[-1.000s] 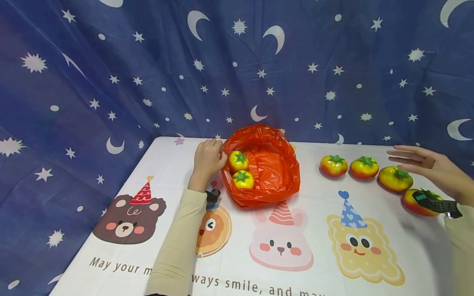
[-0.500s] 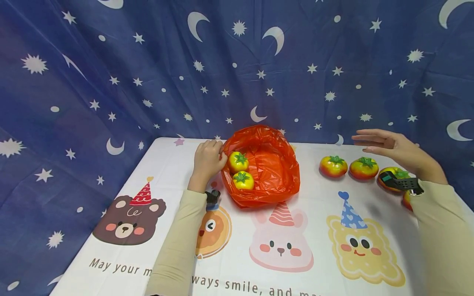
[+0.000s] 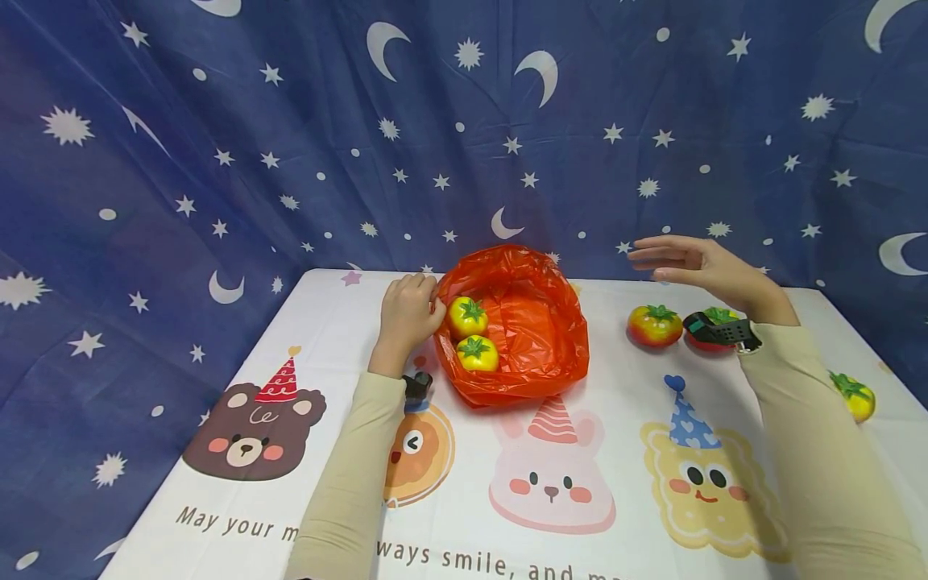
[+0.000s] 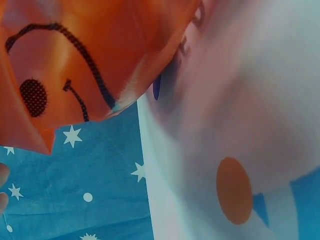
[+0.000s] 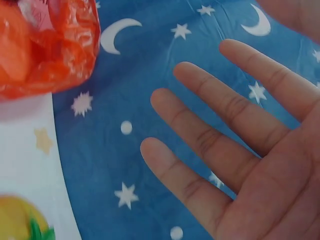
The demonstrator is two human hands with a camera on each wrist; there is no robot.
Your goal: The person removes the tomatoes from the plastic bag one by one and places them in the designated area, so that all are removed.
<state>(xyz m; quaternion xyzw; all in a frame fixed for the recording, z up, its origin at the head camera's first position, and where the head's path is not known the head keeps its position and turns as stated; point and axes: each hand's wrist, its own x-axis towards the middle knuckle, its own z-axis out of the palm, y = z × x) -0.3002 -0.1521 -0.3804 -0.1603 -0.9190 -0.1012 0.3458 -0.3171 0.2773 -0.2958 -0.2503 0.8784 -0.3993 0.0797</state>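
Observation:
A red plastic bag [image 3: 532, 330] stands with its mouth wide open, two yellow tomatoes [image 3: 478, 354] with green tops lying in its left side. My left hand [image 3: 408, 314] holds the bag's left rim with curled fingers; in the left wrist view a printed black smile shows on the bag [image 4: 65, 65]. Raised over the back of the table, my right hand [image 3: 714, 270] carries nothing, and its fingers [image 5: 220, 100] are spread and straight. Below it sit a red-yellow tomato [image 3: 655, 326] and another tomato [image 3: 721, 316] partly covered by the wrist strap.
A further tomato [image 3: 855, 396] shows right of my right sleeve [image 3: 812, 435], which hides part of the row. The white tablecloth [image 3: 239, 532] has printed cartoon animals and lettering. A dark blue curtain [image 3: 326, 121] with moons and stars hangs behind the table.
My right hand has moved left above the row of tomatoes, from the right end toward the bag. The left hand and the bag have stayed in place.

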